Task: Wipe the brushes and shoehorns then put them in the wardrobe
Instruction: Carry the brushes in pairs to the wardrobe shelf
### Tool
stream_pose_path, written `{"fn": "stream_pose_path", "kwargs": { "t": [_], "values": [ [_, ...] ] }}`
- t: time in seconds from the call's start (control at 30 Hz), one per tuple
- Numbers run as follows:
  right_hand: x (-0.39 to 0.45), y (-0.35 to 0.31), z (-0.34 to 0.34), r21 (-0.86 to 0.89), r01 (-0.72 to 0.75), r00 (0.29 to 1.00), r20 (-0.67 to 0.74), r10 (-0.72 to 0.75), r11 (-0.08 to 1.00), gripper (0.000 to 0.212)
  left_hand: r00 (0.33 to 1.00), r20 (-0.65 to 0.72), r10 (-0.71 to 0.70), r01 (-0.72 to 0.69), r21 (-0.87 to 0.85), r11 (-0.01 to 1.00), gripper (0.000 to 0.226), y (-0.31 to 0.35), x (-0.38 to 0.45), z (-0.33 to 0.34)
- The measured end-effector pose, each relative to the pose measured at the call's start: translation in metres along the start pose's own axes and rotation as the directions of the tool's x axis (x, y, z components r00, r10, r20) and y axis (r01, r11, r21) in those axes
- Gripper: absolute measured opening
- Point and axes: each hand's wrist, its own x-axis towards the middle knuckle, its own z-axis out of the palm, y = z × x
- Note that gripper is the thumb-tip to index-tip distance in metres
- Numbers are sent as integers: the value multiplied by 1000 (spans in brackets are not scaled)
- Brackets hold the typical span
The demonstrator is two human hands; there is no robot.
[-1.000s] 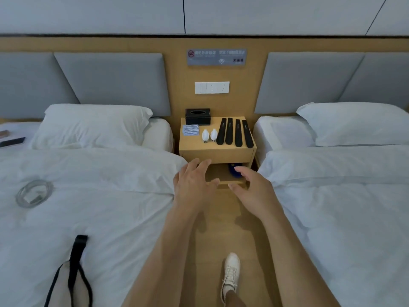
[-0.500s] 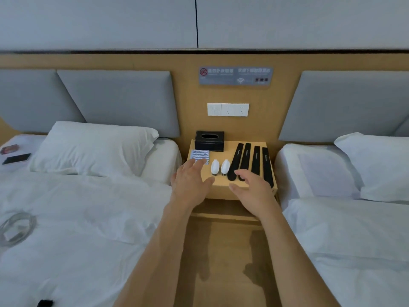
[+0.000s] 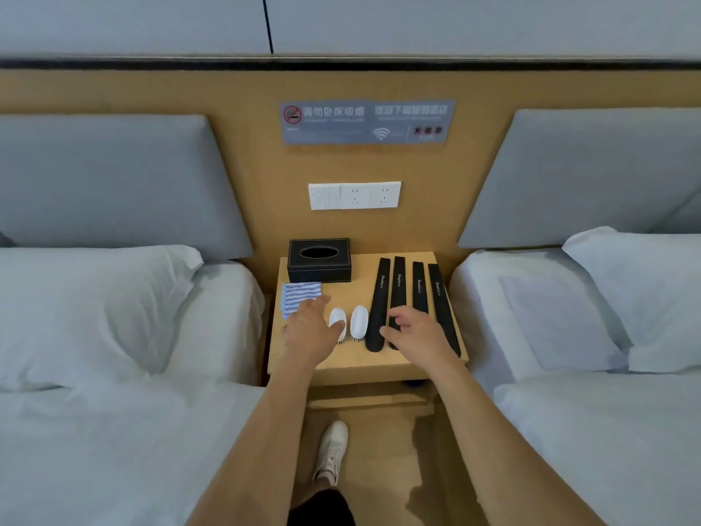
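- The left hand (image 3: 309,330) is hovering, fingers relaxed, over the wooden bedside bench (image 3: 364,361), reaching toward the folded blue-and-white cloth (image 3: 297,298).
- The right hand (image 3: 415,332) is hanging loosely curled, grasping nothing, above four long black plastic shoehorns (image 3: 398,282) (lying side by side).
- Two small white oval brushes (image 3: 358,322) are lying between the hands.

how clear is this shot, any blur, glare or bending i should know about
Head view: lighting is soft and even, with no glare. The wide lens bows the dark wall strip and spreads the beds outward. The wall sign is slightly soft, its text smeared. Both hands, left hand and right hand, show mild motion blur. The shoehorns' print is too small to read.
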Motion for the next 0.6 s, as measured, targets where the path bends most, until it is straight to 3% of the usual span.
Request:
{"fn": "stream_pose_path", "kwargs": {
  "t": [0.27,0.37,0.47,0.6],
  "values": [
    [141,-2,27,45,-290,952,115,284,956,46,966,245,-81,90,-24,996,58,-25,144,37],
    [182,6,46,166,-418,905,162,394,893,41,929,342,-143,191,-111,975,58,-36,175,54],
    [217,20,65,330,-561,828,215,518,759,35,838,476,-267,418,-246,874,60,-51,196,71],
    [259,40,90,399,-643,760,233,607,653,33,706,598,-379,647,-327,689,59,-69,216,94]
  ]
}}
